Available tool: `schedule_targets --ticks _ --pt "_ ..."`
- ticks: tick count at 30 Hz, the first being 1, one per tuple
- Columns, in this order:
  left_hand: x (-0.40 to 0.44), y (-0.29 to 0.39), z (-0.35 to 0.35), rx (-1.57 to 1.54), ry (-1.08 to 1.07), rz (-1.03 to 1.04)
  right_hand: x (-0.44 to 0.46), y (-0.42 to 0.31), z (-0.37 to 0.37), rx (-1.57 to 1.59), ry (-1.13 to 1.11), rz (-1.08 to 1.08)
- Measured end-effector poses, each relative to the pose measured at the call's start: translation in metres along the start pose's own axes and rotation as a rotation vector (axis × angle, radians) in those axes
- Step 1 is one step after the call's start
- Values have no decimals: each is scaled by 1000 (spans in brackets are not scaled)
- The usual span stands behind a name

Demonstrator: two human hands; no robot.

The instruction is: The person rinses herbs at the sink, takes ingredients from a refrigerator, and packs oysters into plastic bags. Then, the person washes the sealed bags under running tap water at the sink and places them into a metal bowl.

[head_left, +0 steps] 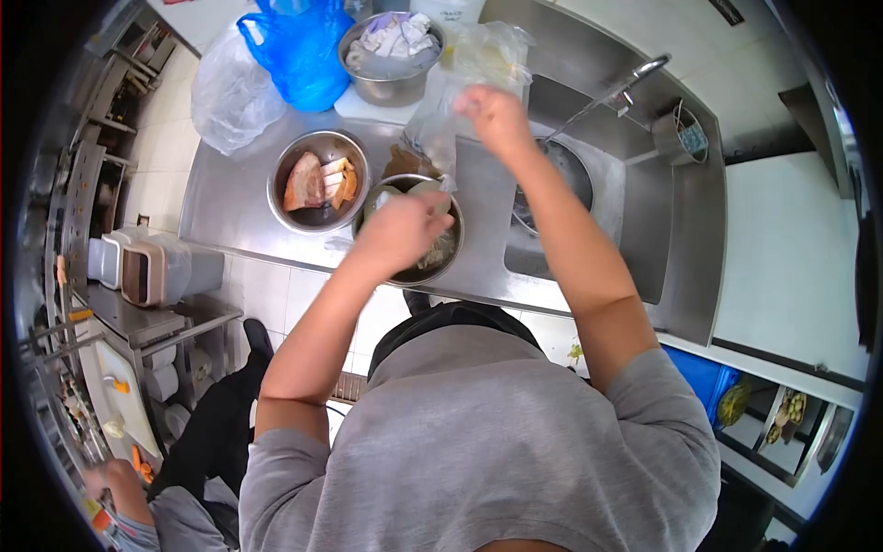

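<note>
My left hand (pixel 405 233) is over a steel bowl (pixel 459 241) near the counter's front edge. Its fingers curl at the bowl's opening, and the palm hides what they hold, if anything. Greyish food pieces (pixel 440 250) lie in that bowl, partly covered by the hand. My right hand (pixel 497 120) is raised farther back, its fingers closed beside a crumpled clear plastic bag (pixel 434 133). Blur hides whether they grip the bag. To the left, a second steel bowl (pixel 272 189) holds chunks of meat (pixel 305 182) with pale and orange-brown pieces.
At the back are a blue plastic bag (pixel 299 64), a clear bag (pixel 235 92) and a steel bowl (pixel 363 87) holding pale cloth-like material. A tap (pixel 607 92) extends over the sink at right, where a round pan (pixel 575 175) sits. Another person's hand (pixel 115 478) shows lower left.
</note>
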State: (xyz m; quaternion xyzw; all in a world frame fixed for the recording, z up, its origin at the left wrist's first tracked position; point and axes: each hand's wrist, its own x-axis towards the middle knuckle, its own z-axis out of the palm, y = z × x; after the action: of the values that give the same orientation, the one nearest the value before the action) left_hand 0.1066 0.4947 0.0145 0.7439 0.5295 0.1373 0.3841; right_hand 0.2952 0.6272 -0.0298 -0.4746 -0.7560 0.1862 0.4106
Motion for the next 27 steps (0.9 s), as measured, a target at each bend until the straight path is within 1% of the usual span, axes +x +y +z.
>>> schedule_targets --ticks 2,3,5,6,7,8,9,10,12,15,17,19,21,24,27 --pt "3 -3 -20 -94 51 -20 16 -22 -39 99 -19 107" --pt "9 5 -26 -147 114 7 23 -35 -60 149 -31 158" --pt "28 19 -33 -259 245 57 30 -57 -104 56 -173 166" --pt "41 21 -27 -301 268 100 31 -68 -122 8 -246 172" --pt "59 23 -15 -342 293 146 30 -79 -136 -33 -270 145" --pt "79 27 -4 -383 320 197 27 -73 -145 -97 -301 24" --pt "100 35 7 -659 282 118 23 -63 -152 -164 -329 -99" --pt "117 51 12 -700 288 3 18 -51 -161 -234 -354 -221" --pt "150 85 25 -781 295 -232 4 -23 -171 -207 -358 -176" --pt "217 97 75 -809 268 -21 -15 42 -190 -238 -352 -141" --pt "261 99 87 -348 119 62 -30 80 -210 -301 -325 -102" --pt "292 116 102 53 -27 9 -35 116 -222 -306 -403 -27" --pt "318 140 123 394 -171 -171 -42 163 -223 -299 -447 34" --pt "362 145 142 397 -252 -149 -33 202 -233 -399 -469 138" --pt "393 141 152 265 -14 -53 -17 253 -239 -353 -411 132"
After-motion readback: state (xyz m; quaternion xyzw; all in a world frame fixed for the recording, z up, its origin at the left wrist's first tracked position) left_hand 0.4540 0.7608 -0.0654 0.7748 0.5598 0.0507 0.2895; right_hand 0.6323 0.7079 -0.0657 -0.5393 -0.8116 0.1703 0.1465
